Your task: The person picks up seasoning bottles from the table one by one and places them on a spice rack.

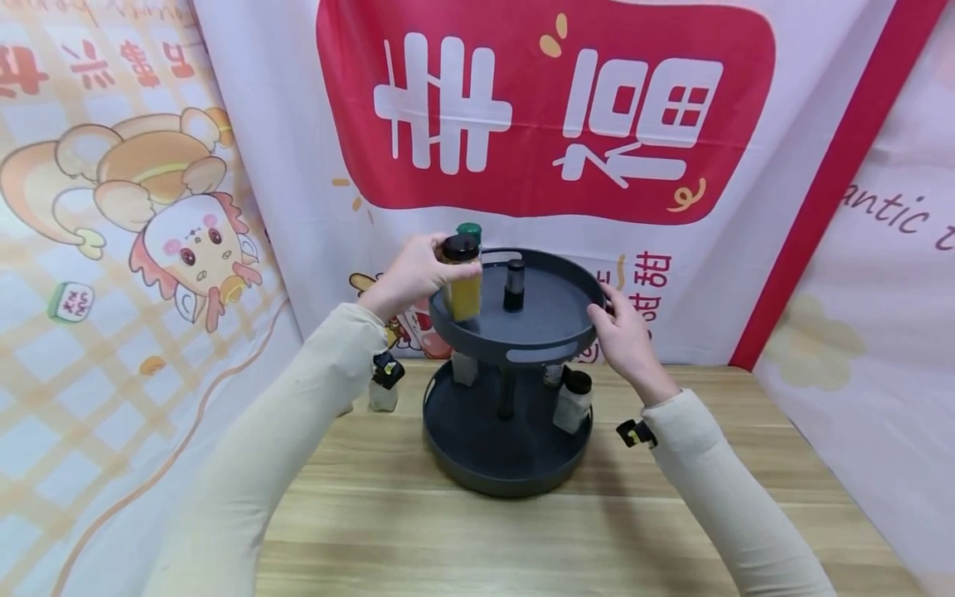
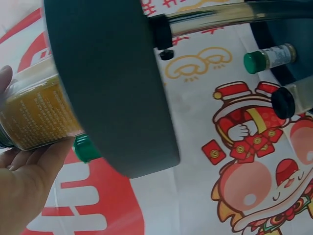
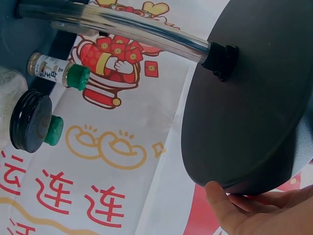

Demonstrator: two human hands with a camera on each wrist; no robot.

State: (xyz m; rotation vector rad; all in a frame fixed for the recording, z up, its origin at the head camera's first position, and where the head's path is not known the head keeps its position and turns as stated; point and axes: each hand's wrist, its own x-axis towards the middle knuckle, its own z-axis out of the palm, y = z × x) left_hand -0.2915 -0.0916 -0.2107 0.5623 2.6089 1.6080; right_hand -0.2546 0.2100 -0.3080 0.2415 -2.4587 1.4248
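My left hand (image 1: 418, 274) grips a squarish spice jar (image 1: 464, 294) with yellow-brown contents and a black lid, at the left side of the upper tier of a dark grey two-tier round tray (image 1: 515, 352). In the left wrist view the same jar (image 2: 39, 117) shows printed writing, and the tier's wall hides its base. My right hand (image 1: 627, 336) holds the upper tier's right rim, with the thumb on the edge. A green-capped bottle (image 1: 470, 232) stands behind the held jar. The tray's central post ends in a black-topped knob (image 1: 514, 286).
The lower tier carries a black-lidded jar (image 1: 573, 402), another jar (image 1: 464, 369) and a small green-capped bottle (image 3: 51, 69). On the wooden table (image 1: 418, 539), a jar (image 1: 384, 396) stands left of the tray, partly behind my left sleeve. A printed cloth (image 1: 276, 124) hangs close behind.
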